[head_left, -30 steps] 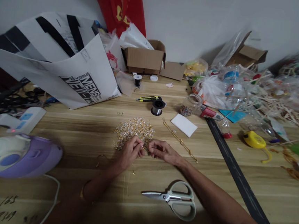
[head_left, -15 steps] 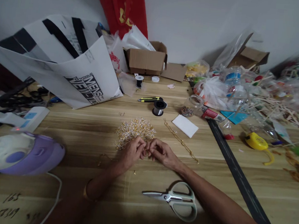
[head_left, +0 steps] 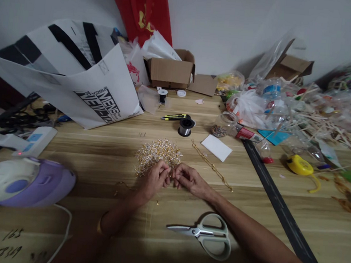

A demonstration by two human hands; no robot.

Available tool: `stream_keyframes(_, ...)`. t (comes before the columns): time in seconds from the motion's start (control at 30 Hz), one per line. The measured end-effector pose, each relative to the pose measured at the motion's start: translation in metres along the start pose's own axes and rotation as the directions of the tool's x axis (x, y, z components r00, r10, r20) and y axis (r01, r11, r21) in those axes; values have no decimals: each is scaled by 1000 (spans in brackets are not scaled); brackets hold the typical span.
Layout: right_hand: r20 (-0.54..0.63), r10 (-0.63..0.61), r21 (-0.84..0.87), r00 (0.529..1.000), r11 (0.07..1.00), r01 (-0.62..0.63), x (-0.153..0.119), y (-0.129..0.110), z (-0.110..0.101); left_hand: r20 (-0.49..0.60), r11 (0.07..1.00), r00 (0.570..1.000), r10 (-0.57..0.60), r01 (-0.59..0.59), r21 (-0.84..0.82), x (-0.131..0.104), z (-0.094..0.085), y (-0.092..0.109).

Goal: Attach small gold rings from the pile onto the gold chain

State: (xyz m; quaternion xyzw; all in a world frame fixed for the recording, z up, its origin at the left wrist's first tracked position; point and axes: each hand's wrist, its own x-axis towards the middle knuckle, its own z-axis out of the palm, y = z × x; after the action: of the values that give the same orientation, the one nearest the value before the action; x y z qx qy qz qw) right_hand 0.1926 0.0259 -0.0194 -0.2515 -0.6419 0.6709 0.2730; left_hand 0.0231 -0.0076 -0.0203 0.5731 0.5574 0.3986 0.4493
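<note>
Both hands meet at the near edge of a pile of small gold and clear beaded pieces [head_left: 158, 152]. My left hand [head_left: 157, 176] is closed in a pinch, its fingertips close to those of the other hand. My right hand [head_left: 189, 180] is pinched too, fingers curled inward. Whatever lies between the fingertips is too small and too hidden to name. A gold chain [head_left: 212, 166] stretches over the table right of the pile. Thin gold chain [head_left: 121, 184] lies beside my left wrist, with a tiny gold piece [head_left: 157, 203] nearer me.
Scissors [head_left: 200, 232] lie near my right forearm. Beyond the pile are a wire spool [head_left: 185, 127], a utility knife [head_left: 175, 117] and a white card [head_left: 216, 148]. A purple-and-white appliance [head_left: 29, 182] stands left. A yellow tape measure [head_left: 300, 165] and plastic clutter sit right.
The fingers have shifted very slightly, staying pinched together at the same spot. The whole view has moved a little; nothing on the table has visibly moved.
</note>
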Motion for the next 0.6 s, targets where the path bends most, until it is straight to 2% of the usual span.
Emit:
stream_keyframes(0.3, -107, -16, 34, 994, 999, 20, 3, 2, -3, 33, 988, 999, -20, 25, -152, -2, -1, 4)
stream_keyframes(0.47, -128, 14, 47, 992, 999, -8, 3, 3, -3, 90, 984, 995, -50, 64, -165, 2, -5, 2)
stream_keyframes(0.6, -131, 28, 59, 991, 998, -20, 2, 3, -3, 144, 989, 989, -27, 48, -142, 1, -7, 5)
